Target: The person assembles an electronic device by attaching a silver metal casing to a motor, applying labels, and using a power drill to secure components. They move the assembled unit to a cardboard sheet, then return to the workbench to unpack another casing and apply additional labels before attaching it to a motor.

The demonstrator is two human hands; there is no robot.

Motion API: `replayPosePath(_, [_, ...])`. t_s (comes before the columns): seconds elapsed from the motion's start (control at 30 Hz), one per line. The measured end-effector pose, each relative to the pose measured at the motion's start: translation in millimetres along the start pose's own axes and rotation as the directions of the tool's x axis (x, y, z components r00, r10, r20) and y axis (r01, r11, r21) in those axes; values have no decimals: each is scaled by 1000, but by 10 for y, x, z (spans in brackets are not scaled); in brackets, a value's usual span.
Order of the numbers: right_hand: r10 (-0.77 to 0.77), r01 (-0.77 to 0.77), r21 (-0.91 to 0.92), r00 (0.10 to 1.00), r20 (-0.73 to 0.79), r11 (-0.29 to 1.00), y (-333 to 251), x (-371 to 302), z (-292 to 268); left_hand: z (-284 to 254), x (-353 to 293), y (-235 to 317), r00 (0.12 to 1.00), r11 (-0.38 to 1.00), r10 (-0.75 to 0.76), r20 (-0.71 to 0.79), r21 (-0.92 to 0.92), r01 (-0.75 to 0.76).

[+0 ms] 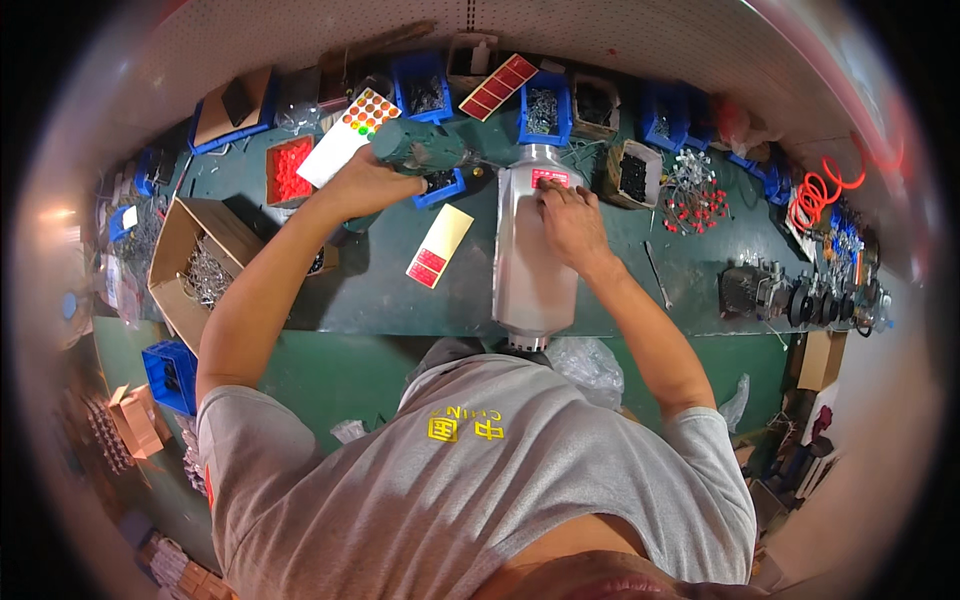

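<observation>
Green workbench (380,302) under a silver canister (522,255); blue bin (524,120) and perforated wall (570,25) beyond it.
Smooth, red label (546,177) near its far end; the right hand (574,222), half-curled, touches it, grasping nothing; left of the canister, the left hand (365,186) closes around a green power tool (410,145).

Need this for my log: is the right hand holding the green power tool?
No, the left hand grips the green power tool, while the right hand touches the silver canister.
</observation>
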State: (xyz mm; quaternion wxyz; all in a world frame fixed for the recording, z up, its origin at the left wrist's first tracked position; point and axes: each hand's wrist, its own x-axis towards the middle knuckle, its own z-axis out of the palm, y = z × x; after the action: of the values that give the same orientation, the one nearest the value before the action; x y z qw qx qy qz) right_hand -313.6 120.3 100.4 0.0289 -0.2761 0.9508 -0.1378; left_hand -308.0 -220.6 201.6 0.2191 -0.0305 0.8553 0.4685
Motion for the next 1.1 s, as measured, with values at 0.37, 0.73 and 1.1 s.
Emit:
replayPosePath(0.37, [-74, 73, -55, 997, -18, 996, 1, 0, 24, -81, 117, -77, 999, 999, 41, 28, -22, -41])
replayPosePath(0.73, [-81, 81, -13, 994, -73, 997, 39, -19, 61, -197, 338, 722, 989, 881, 30, 142, 463, -93])
replayPosePath(1.1, [-114, 114, -8, 993, -17, 993, 17, 2, 61, 133, 1034, 1296, 897, 464, 83, 434, 780, -420])
